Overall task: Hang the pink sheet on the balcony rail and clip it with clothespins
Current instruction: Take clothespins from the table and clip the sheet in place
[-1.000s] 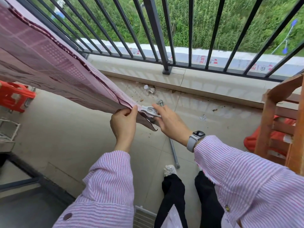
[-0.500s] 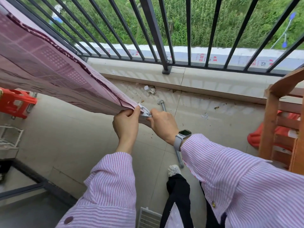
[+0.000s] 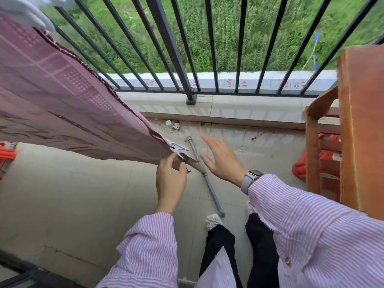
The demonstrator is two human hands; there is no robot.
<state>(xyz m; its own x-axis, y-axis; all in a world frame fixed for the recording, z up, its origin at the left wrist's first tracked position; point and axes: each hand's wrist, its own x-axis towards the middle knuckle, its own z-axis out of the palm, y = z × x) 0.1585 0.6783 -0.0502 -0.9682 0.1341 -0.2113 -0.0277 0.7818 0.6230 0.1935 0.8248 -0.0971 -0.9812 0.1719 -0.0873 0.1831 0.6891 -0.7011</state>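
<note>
The pink patterned sheet (image 3: 62,96) stretches from the upper left down to its corner at centre. A white clothespin (image 3: 177,149) is clipped on that corner. My left hand (image 3: 171,179) pinches the sheet's corner just below the clothespin. To its right, my right hand (image 3: 222,159) is off the clothespin, fingers spread and holding nothing. The black balcony rail (image 3: 166,38) runs across the top; the part the sheet hangs from is out of view at upper left.
A grey metal rod (image 3: 209,188) lies on the tiled floor under my hands. A wooden chair (image 3: 361,129) stands at the right with red cloth (image 3: 301,165) beneath it. A red plastic stool (image 3: 6,156) is at the left edge. Small debris (image 3: 173,124) lies by the ledge.
My right hand has let go of the clothespin and pulled back to the right, opening. The clothespin stays clipped on the sheet corner. My left hand has shifted to just below it.
</note>
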